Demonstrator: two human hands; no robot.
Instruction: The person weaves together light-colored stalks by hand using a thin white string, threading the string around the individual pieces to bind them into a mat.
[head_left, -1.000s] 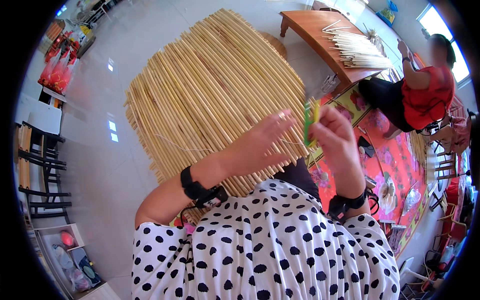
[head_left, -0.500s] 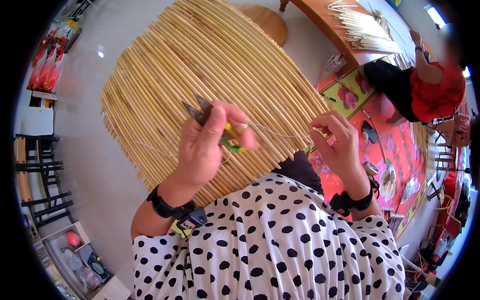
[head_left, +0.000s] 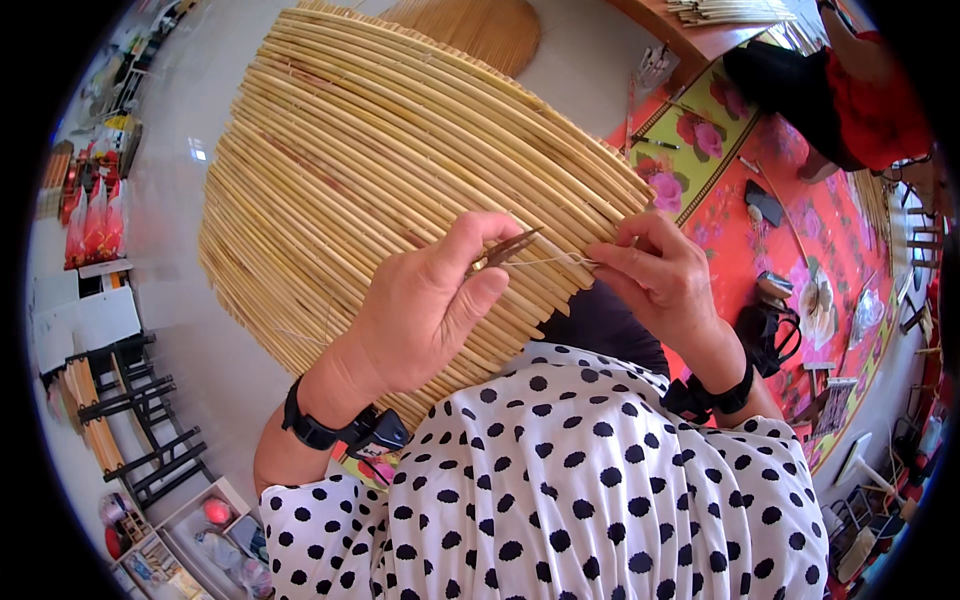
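A mat of pale yellow reed sticks [head_left: 400, 130] lies across my lap, threaded with thin pale cord [head_left: 550, 258]. My left hand [head_left: 420, 310] is closed around a small pair of scissors [head_left: 510, 243]; its dark blades point right, beside the cord near the mat's right edge, and its handles are mostly hidden in my fingers. My right hand [head_left: 660, 275] pinches the cord at that edge, just right of the blade tips.
A person in red [head_left: 880, 120] is at the upper right by a wooden table [head_left: 680, 45] with sticks. A red floral floor mat [head_left: 740, 230] holds loose items. A round wooden board [head_left: 450, 25] lies behind. Folded chairs [head_left: 140, 420] and a storage box [head_left: 210, 530] are at left.
The scissors passed from my right hand to my left, and their blades swung from pointing up-left to rightward, beside the cord. My right hand took hold of the cord.
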